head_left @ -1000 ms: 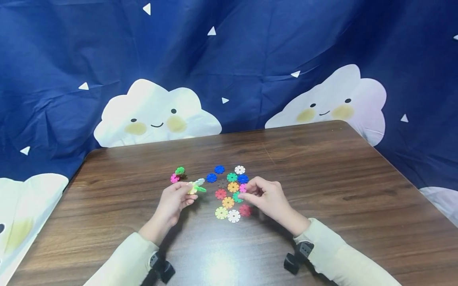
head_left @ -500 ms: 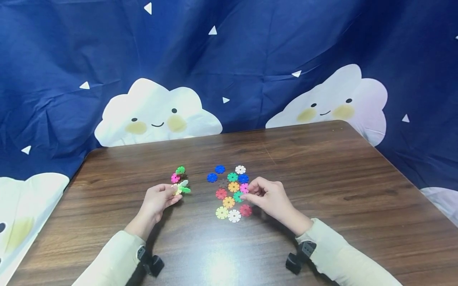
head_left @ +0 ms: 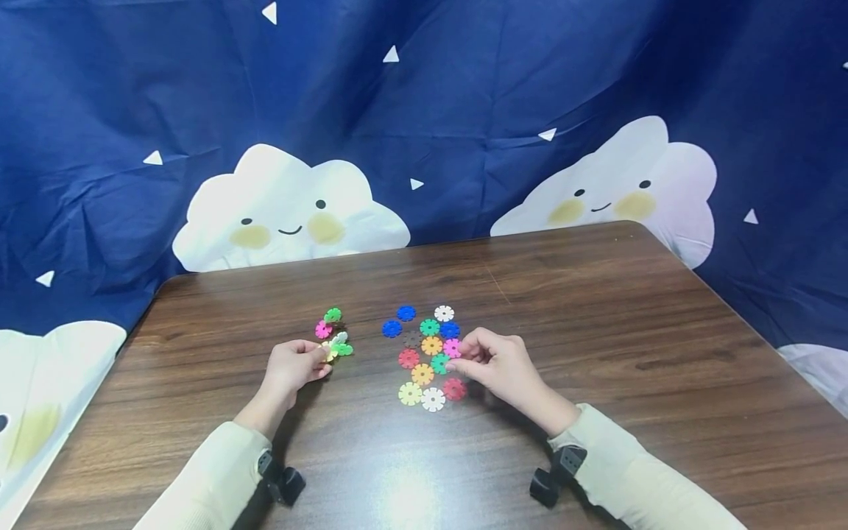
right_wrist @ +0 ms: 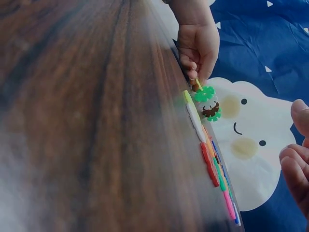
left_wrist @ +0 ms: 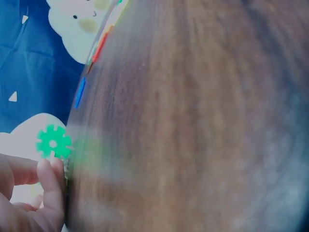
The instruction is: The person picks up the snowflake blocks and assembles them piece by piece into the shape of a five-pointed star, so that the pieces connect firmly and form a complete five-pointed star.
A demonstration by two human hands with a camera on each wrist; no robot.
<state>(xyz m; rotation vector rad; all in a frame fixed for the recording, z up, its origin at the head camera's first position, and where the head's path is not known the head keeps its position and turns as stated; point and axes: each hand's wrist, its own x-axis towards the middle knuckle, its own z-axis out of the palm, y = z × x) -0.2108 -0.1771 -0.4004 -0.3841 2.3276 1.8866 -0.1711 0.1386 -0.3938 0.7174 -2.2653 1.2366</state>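
The left hand (head_left: 289, 368) has a narrow grip, pinching the yellow part of a joined piece (head_left: 343, 350) toward the left edge of the surface (head_left: 596, 309); whether that piece touches down is unclear. Just beyond, nearer the far-left corner, sits a second piece (head_left: 323, 330). The right hand (head_left: 497, 368) hovers half-curled over the right side of 14 loose discs (head_left: 432, 346), its grip moderately wide, apparently holding nothing. The step seems to be positioning the joined piece; the next move likely calls for a gentle release there, or a right-hand pinch on the pink disc (head_left: 452, 348).
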